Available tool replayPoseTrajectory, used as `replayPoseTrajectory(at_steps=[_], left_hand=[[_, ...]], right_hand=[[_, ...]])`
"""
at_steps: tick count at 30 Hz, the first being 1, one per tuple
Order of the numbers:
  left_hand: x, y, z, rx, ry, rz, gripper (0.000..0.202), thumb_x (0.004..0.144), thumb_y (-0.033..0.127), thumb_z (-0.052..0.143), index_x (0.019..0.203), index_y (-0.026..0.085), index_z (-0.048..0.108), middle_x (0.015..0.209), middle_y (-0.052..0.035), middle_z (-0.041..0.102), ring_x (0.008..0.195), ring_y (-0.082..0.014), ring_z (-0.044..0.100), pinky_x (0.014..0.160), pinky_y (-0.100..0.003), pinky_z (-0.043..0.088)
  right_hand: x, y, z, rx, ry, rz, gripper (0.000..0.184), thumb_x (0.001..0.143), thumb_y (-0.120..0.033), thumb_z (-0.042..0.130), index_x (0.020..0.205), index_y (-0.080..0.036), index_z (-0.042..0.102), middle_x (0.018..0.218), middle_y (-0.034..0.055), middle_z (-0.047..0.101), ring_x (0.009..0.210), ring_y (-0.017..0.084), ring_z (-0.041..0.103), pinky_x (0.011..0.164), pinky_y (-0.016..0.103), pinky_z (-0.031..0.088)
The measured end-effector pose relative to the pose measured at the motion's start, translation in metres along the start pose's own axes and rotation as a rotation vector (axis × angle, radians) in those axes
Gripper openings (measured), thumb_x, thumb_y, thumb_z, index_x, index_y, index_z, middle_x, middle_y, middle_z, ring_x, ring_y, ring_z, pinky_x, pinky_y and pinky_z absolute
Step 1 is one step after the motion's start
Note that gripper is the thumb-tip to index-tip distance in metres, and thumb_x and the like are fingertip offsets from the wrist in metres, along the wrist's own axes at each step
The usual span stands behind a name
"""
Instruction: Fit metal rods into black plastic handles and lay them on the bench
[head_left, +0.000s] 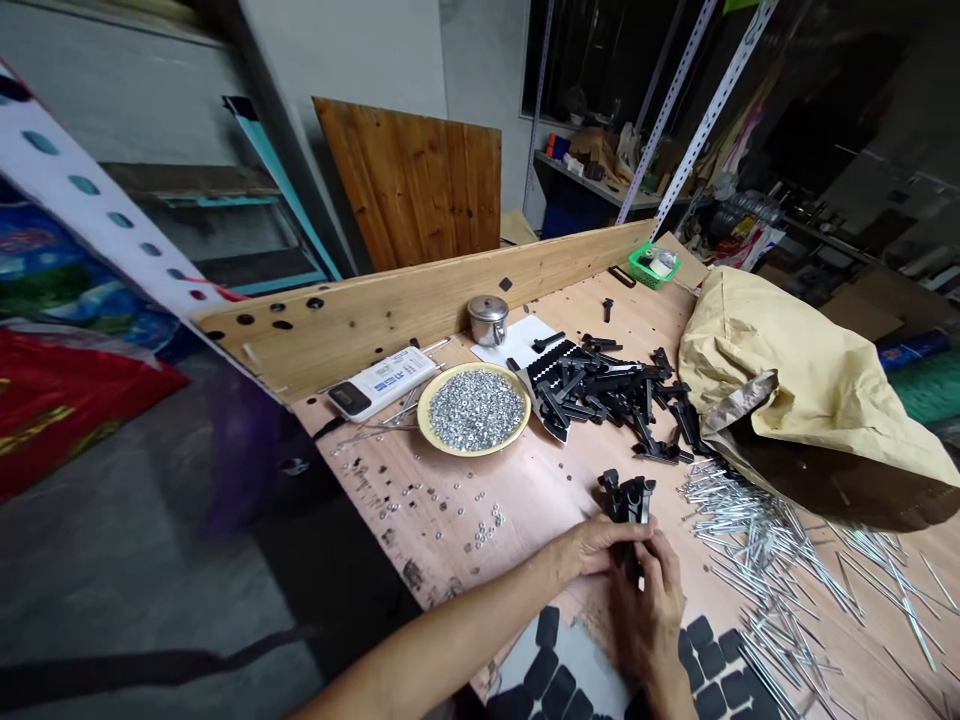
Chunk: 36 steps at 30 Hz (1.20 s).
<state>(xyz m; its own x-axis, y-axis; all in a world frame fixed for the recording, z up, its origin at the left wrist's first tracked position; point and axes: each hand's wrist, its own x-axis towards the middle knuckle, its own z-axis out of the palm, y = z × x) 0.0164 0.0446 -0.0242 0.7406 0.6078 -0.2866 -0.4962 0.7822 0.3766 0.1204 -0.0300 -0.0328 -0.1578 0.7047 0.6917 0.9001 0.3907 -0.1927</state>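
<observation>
Both my hands meet near the table's front edge on a small bunch of black plastic parts (628, 500). My left hand (592, 548) grips the bunch from the left, its fingers curled round the lower ends. My right hand (654, 612) closes on the same bunch from below and the right. The upper ends of the parts stick up past my fingers. Just beyond lies a larger heap of the same black parts (607, 390). To the right, a spread of thin metal rods (765, 560) covers the table.
A yellow dish of small metal nuts (474, 408) sits at mid-table, with loose nuts (487, 525) scattered nearer. A white device (382, 382), a small steel pot (488, 320), a green basket (654, 266), a tan sack (810, 390), and a wooden plank (420, 300) along the back edge.
</observation>
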Motion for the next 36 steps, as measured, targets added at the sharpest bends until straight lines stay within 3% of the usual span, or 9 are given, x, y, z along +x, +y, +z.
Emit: replayPoseTrajectory(at_steps=[5,8,12,14,18,22,27,31,36], left_hand=[[0.002,-0.003,0.000,0.106,0.101,0.060,0.033,0.050,0.026,0.082,0.077,0.012,0.068,0.071,-0.0015,0.065,0.070,-0.0124,0.059,0.074,-0.025,0.044],[-0.001,-0.009,0.002,0.512,0.135,0.192,0.028,0.052,0.018,0.077,0.078,0.014,0.069,0.074,-0.0003,0.067,0.071,-0.0134,0.058,0.069,-0.024,0.044],[-0.001,-0.019,-0.002,0.933,-0.015,0.318,0.027,0.053,0.011,0.069,0.080,0.014,0.068,0.075,0.0009,0.068,0.072,-0.0156,0.057,0.064,-0.023,0.043],[0.000,-0.023,-0.006,0.946,-0.029,0.352,0.028,0.054,0.011,0.068,0.081,0.012,0.068,0.078,-0.0013,0.068,0.073,-0.0169,0.056,0.063,-0.023,0.044],[-0.004,-0.023,-0.006,0.953,-0.067,0.380,0.022,0.060,0.015,0.066,0.081,0.012,0.065,0.080,-0.0035,0.066,0.073,-0.0174,0.055,0.066,-0.025,0.044],[-0.017,-0.016,0.006,0.941,-0.111,0.444,0.027,0.066,0.025,0.069,0.090,0.015,0.062,0.081,-0.0034,0.064,0.073,-0.0165,0.055,0.067,-0.024,0.043],[-0.028,-0.016,0.013,0.825,-0.092,0.341,0.035,0.064,0.031,0.074,0.094,0.016,0.062,0.082,-0.0038,0.065,0.079,-0.0183,0.058,0.073,-0.027,0.046],[-0.029,-0.028,0.007,0.824,-0.073,0.246,0.034,0.063,0.031,0.075,0.091,0.015,0.066,0.086,-0.0051,0.068,0.085,-0.0204,0.061,0.080,-0.031,0.046],[-0.035,-0.039,0.014,0.784,-0.086,0.184,0.038,0.056,0.029,0.080,0.088,0.016,0.067,0.088,-0.0046,0.070,0.088,-0.0204,0.062,0.085,-0.032,0.046]], right_hand=[[0.005,0.001,-0.028,0.136,-0.211,0.107,0.026,0.085,-0.028,0.053,0.109,-0.022,0.060,0.112,0.0104,0.063,0.111,0.028,0.055,0.090,0.052,0.047],[0.028,0.015,-0.059,0.153,-0.158,0.310,0.030,0.087,-0.036,0.049,0.112,-0.024,0.059,0.114,0.0102,0.063,0.110,0.026,0.056,0.087,0.048,0.048],[0.058,0.020,-0.067,0.190,-0.286,0.238,0.043,0.085,-0.049,0.047,0.118,-0.024,0.058,0.121,0.0100,0.060,0.117,0.027,0.051,0.093,0.047,0.043],[0.061,0.013,-0.055,0.222,-0.377,0.262,0.040,0.084,-0.051,0.047,0.108,-0.023,0.064,0.106,0.0092,0.067,0.103,0.025,0.059,0.086,0.042,0.048],[0.044,0.003,-0.042,0.289,-0.285,0.383,0.039,0.087,-0.049,0.043,0.107,-0.022,0.062,0.103,0.0087,0.067,0.100,0.022,0.061,0.083,0.037,0.050],[0.007,0.029,-0.080,0.030,-0.245,0.597,0.038,0.093,-0.038,0.033,0.118,-0.020,0.055,0.110,0.0096,0.065,0.097,0.020,0.062,0.077,0.035,0.051],[-0.034,0.071,-0.133,-0.725,-0.640,0.671,0.026,0.083,-0.009,0.043,0.072,-0.019,0.064,0.079,0.0099,0.066,0.079,0.023,0.061,0.059,0.030,0.043],[-0.041,0.079,-0.137,-0.725,-0.679,0.616,0.031,0.076,0.004,0.041,0.067,-0.019,0.060,0.074,0.0078,0.065,0.074,0.019,0.060,0.064,0.028,0.039],[-0.039,0.082,-0.134,-0.648,-0.651,0.574,0.019,0.079,-0.006,0.045,0.072,-0.020,0.056,0.076,0.0069,0.064,0.075,0.019,0.060,0.069,0.029,0.038]])
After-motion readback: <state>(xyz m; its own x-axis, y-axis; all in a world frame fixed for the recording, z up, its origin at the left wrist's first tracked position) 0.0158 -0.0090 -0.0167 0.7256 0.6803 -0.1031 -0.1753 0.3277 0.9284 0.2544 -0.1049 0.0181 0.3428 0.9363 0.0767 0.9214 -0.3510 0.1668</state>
